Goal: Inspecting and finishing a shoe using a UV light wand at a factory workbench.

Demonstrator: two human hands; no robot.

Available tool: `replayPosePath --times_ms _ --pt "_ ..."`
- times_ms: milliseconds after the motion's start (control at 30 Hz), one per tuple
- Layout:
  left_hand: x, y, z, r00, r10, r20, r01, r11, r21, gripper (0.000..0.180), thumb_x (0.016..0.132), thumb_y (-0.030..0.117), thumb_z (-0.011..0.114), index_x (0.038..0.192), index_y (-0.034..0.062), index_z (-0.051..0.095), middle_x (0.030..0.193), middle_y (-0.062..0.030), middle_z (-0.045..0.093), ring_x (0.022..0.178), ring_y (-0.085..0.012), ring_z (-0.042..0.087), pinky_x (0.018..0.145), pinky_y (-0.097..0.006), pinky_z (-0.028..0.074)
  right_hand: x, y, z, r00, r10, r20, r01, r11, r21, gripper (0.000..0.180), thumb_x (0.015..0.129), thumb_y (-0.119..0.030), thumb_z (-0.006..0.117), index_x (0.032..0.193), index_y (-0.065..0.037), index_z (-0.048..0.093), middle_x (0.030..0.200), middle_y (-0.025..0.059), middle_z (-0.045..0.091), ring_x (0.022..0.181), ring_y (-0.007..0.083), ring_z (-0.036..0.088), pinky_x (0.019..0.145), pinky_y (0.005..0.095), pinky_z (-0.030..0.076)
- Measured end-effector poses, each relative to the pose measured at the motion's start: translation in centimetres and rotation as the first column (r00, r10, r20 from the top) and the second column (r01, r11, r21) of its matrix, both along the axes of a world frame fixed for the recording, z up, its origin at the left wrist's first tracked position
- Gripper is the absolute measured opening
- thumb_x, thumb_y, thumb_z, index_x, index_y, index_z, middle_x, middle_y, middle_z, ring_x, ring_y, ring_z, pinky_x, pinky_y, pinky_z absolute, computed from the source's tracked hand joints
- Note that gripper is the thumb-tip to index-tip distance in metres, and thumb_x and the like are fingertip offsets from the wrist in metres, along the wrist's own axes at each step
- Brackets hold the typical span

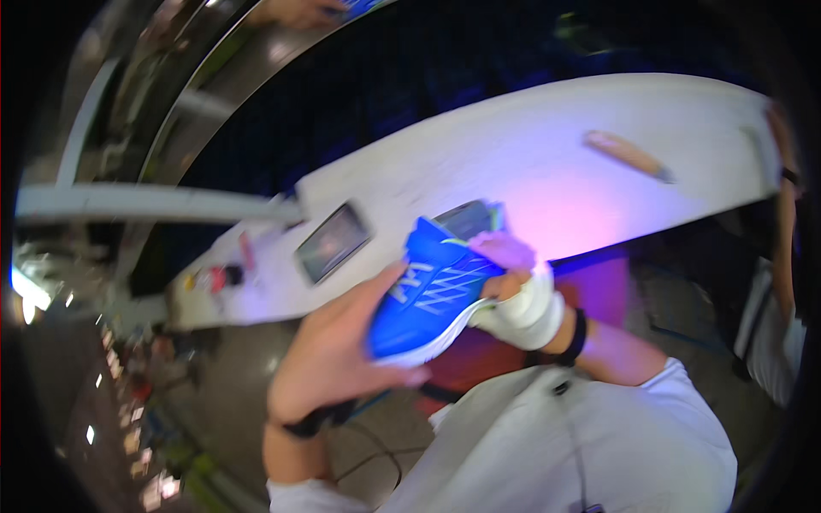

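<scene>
A blue shoe (432,295) with white lacing lines and a white sole is held up in front of me, at the near edge of the table. My left hand (338,346) grips its toe end, thumb along the sole and fingers over the upper. At the shoe's opening is my right hand (511,278), its fingers bent against the collar and lit pink. A white wrap (532,309) surrounds that hand near the wrist. Blur hides whether the right fingers also pinch something small.
A long white table (513,128) runs across. On it lie a dark-screened tablet (333,242), another dark flat device (469,220) partly behind the shoe, and a brown pointed tool (629,156). Small red and black items (221,278) sit left. Another person's arm (782,214) rests at the right end.
</scene>
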State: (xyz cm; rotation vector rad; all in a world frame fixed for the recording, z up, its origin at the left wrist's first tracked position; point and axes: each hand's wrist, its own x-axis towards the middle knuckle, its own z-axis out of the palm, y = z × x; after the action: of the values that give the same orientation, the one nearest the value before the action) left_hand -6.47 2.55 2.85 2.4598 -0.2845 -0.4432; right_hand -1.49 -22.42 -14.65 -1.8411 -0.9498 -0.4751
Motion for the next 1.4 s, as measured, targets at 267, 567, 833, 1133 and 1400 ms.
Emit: replayPosePath --times_ms 267,567,833,1133,1400 --pt "-1.5 -9.5 -10.4 0.804 -0.032 0.594 0.151 0.977 -0.152 0.064 0.079 0.01 0.087 0.138 -0.0003 0.063 0.14 -0.0221 0.067 0.126 -0.0419 0.065 0.106 -0.047 0.053 0.9 -7.8 12.6 0.956 0.164 -0.244 -0.153 0.986 0.061 0.069 0.068 -0.039 0.101 0.125 -0.011 0.074 0.117 0.0129 0.077 0.109 0.0329 0.076 0.098 0.0441 0.06" --pt "-0.8 -15.4 -10.8 0.778 0.36 0.515 0.074 0.762 -0.644 0.044 0.079 0.016 0.094 0.107 0.0063 0.061 0.1 -0.0117 0.065 0.09 -0.0314 0.062 0.079 -0.043 0.05 0.2 -10.2 12.8 0.936 0.086 -0.341 -0.099 0.995 -0.02 0.063 0.069 -0.038 0.1 0.117 -0.004 0.078 0.116 0.0116 0.079 0.104 0.0325 0.077 0.092 0.0404 0.061" --pt "1.0 -17.2 -12.3 0.761 0.395 0.515 0.081 0.729 -0.68 0.052 0.075 0.018 0.099 0.104 0.0055 0.059 0.099 -0.0096 0.059 0.091 -0.0266 0.059 0.088 -0.039 0.052 1.6 -12.6 10.7 0.906 0.181 -0.382 -0.154 0.983 0.1 0.063 0.063 -0.03 0.105 0.107 -0.004 0.069 0.111 0.0191 0.078 0.115 0.0395 0.075 0.107 0.0576 0.056" --pt "5.4 -14.8 -10.9 0.845 -0.062 0.531 0.163 0.976 -0.145 0.038 0.087 0.014 0.085 0.112 -0.002 0.062 0.145 -0.028 0.056 0.139 -0.0568 0.052 0.114 -0.069 0.043 2.1 -16.3 1.4 0.642 0.529 -0.555 0.192 0.59 0.785 0.036 0.078 -0.007 0.092 0.107 -0.004 0.07 0.119 0.0193 0.076 0.129 0.0412 0.066 0.122 0.0602 0.041" --pt "7.5 -15.0 -10.8 0.869 -0.17 0.465 0.217 0.975 -0.049 0.042 0.08 0.008 0.091 0.107 0.0013 0.06 0.135 -0.0236 0.067 0.127 -0.0524 0.065 0.115 -0.065 0.047 2.9 -17.5 3.3 0.933 -0.099 -0.345 0.136 0.987 0.082 0.035 0.072 -0.019 0.097 0.101 -0.009 0.079 0.118 0.0125 0.077 0.109 0.0324 0.074 0.093 0.0411 0.059"
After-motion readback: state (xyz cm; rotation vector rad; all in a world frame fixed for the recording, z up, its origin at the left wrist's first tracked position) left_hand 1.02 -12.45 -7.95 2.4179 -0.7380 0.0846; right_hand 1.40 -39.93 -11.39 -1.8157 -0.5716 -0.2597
